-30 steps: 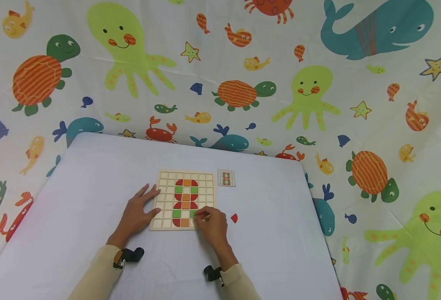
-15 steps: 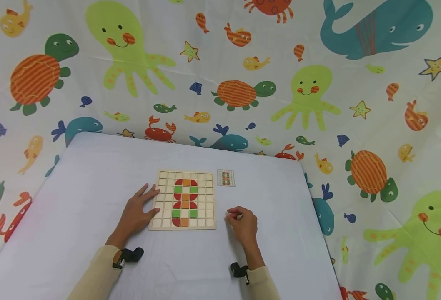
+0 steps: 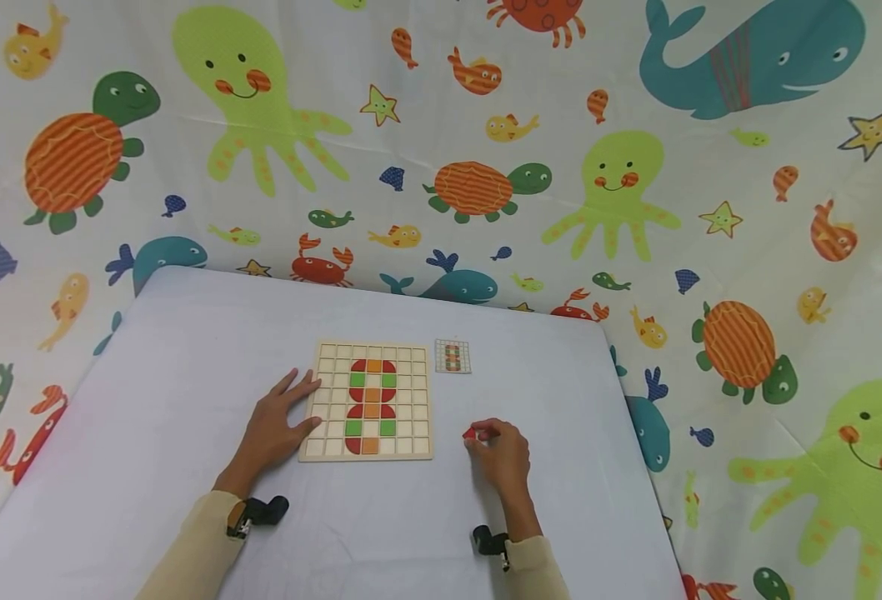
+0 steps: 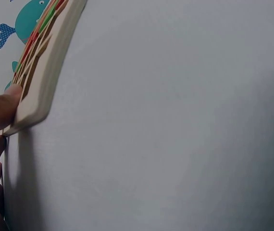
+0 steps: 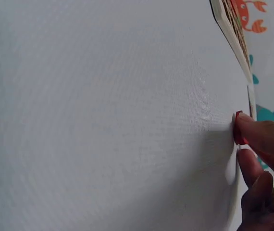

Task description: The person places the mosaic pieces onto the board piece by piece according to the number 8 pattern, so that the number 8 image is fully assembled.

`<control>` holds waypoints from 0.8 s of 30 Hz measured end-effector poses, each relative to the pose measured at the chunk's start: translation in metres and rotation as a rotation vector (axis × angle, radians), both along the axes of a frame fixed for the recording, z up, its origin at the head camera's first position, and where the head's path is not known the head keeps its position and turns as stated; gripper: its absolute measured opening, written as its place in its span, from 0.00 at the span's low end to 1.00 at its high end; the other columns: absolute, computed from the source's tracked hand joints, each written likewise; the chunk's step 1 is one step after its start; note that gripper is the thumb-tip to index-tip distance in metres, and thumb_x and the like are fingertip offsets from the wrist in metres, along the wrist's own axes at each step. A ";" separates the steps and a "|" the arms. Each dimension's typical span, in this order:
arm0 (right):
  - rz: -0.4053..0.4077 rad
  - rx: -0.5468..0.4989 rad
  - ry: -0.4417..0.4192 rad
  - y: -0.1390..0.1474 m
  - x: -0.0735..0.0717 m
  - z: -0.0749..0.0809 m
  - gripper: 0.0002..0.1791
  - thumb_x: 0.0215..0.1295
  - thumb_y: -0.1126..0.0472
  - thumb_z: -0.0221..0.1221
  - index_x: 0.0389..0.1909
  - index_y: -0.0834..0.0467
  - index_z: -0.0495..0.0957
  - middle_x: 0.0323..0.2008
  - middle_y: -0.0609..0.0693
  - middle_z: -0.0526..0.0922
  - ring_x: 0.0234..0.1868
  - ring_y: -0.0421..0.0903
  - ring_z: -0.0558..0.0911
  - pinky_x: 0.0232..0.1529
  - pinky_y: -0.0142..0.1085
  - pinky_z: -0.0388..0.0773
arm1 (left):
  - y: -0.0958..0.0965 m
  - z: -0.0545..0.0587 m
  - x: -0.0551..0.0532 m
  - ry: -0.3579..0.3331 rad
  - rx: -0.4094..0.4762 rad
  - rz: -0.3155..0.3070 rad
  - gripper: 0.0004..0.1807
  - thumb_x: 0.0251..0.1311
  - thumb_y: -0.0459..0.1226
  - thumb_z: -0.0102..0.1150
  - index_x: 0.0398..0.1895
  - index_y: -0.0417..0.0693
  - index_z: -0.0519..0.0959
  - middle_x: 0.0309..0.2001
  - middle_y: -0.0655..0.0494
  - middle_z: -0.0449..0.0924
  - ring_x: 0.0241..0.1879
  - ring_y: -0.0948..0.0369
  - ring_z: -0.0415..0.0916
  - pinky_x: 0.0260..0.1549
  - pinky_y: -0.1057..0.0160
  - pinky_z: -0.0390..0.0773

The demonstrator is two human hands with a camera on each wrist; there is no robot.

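A square wooden grid board [image 3: 413, 417] lies on the white table, with red quarter-round, green square and orange square tiles forming a figure-eight shape. The bottom row of that shape has a red tile [image 3: 353, 446] and an orange tile [image 3: 369, 446], with a bare cell to their right. My left hand [image 3: 270, 425] rests at the board's left side, fingers spread and its thumb on the rim. To the right of the board, my right hand [image 3: 503, 454] pinches a red quarter-round tile [image 3: 469, 433] between thumb and fingertips, close over the tabletop; the right wrist view shows this tile [image 5: 238, 127] too.
A small pattern card [image 3: 452, 368] showing the same figure on a grid lies beside the board's upper right corner. Behind the white-covered table [image 3: 561, 375] hangs a cloth [image 3: 381, 275] printed with sea animals.
My right hand has moved from the board's lower right area out to the right and now holds the red tile that lay on the table. The left hand stays in place.
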State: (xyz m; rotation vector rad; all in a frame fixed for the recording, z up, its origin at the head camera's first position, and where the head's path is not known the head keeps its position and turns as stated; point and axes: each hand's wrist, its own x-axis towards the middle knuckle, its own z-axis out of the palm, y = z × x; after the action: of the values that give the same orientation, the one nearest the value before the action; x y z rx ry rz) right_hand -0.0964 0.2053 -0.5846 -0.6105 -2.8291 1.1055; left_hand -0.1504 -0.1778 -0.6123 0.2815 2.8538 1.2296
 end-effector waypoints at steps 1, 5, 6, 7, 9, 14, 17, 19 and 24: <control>-0.001 -0.006 0.002 0.000 0.000 0.000 0.11 0.56 0.62 0.79 0.38 0.47 0.90 0.30 0.43 0.84 0.38 0.46 0.80 0.38 0.38 0.70 | 0.000 0.000 0.000 -0.002 0.000 0.001 0.38 0.61 0.36 0.74 0.75 0.42 0.73 0.81 0.34 0.62 0.82 0.32 0.54 0.75 0.26 0.59; 0.001 -0.019 0.013 -0.001 -0.002 0.000 0.11 0.57 0.65 0.77 0.34 0.47 0.87 0.29 0.43 0.85 0.36 0.45 0.80 0.35 0.37 0.69 | 0.000 -0.001 0.000 -0.002 -0.007 0.001 0.38 0.61 0.36 0.74 0.75 0.42 0.73 0.81 0.34 0.62 0.81 0.32 0.54 0.75 0.26 0.59; 0.002 -0.019 0.017 -0.001 -0.002 0.000 0.11 0.58 0.66 0.77 0.34 0.47 0.87 0.28 0.43 0.86 0.35 0.45 0.80 0.34 0.37 0.68 | 0.000 -0.002 0.000 -0.001 -0.008 0.001 0.38 0.61 0.36 0.74 0.75 0.42 0.73 0.81 0.34 0.62 0.81 0.32 0.54 0.75 0.26 0.59; 0.006 -0.020 0.018 -0.002 -0.002 0.000 0.11 0.58 0.66 0.76 0.34 0.47 0.87 0.28 0.44 0.86 0.34 0.45 0.79 0.33 0.37 0.68 | 0.000 -0.002 0.000 0.001 -0.008 0.001 0.38 0.61 0.36 0.74 0.75 0.42 0.73 0.81 0.34 0.62 0.82 0.32 0.54 0.75 0.26 0.59; 0.013 -0.020 0.018 -0.004 -0.002 0.000 0.10 0.60 0.66 0.75 0.36 0.47 0.88 0.28 0.44 0.85 0.33 0.44 0.79 0.32 0.37 0.68 | 0.000 -0.002 0.000 0.003 -0.009 0.000 0.38 0.61 0.36 0.74 0.75 0.42 0.73 0.80 0.35 0.63 0.82 0.33 0.54 0.75 0.26 0.59; 0.056 0.013 0.002 -0.009 -0.002 -0.001 0.12 0.60 0.62 0.76 0.43 0.47 0.90 0.31 0.45 0.84 0.34 0.43 0.77 0.32 0.35 0.68 | -0.001 -0.002 -0.001 -0.002 -0.010 0.000 0.38 0.61 0.36 0.74 0.76 0.43 0.73 0.81 0.35 0.62 0.82 0.33 0.54 0.75 0.26 0.59; 0.078 0.043 0.000 -0.011 -0.003 -0.001 0.11 0.59 0.62 0.77 0.42 0.47 0.90 0.32 0.45 0.84 0.36 0.44 0.77 0.34 0.36 0.70 | -0.001 -0.002 -0.001 -0.007 -0.011 0.004 0.38 0.61 0.36 0.74 0.76 0.43 0.73 0.81 0.34 0.61 0.81 0.32 0.54 0.75 0.26 0.59; 0.086 0.057 -0.003 -0.013 -0.004 0.001 0.10 0.59 0.63 0.77 0.40 0.48 0.89 0.33 0.45 0.84 0.36 0.44 0.78 0.35 0.36 0.71 | -0.001 -0.002 -0.001 -0.010 -0.011 0.005 0.38 0.62 0.36 0.74 0.76 0.44 0.73 0.81 0.33 0.60 0.81 0.32 0.54 0.75 0.26 0.59; 0.090 0.071 -0.019 -0.014 -0.006 0.002 0.11 0.59 0.63 0.77 0.37 0.48 0.86 0.32 0.44 0.84 0.35 0.43 0.79 0.34 0.36 0.72 | 0.000 0.000 0.000 -0.008 -0.012 0.004 0.38 0.61 0.35 0.74 0.76 0.43 0.73 0.81 0.33 0.61 0.81 0.32 0.54 0.75 0.26 0.59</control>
State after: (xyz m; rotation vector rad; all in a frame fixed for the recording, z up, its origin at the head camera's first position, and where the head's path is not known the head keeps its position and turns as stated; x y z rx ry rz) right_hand -0.1028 0.1911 -0.5829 -0.4967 -2.9241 1.0114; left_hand -0.1509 -0.1783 -0.6124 0.2705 2.8553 1.2107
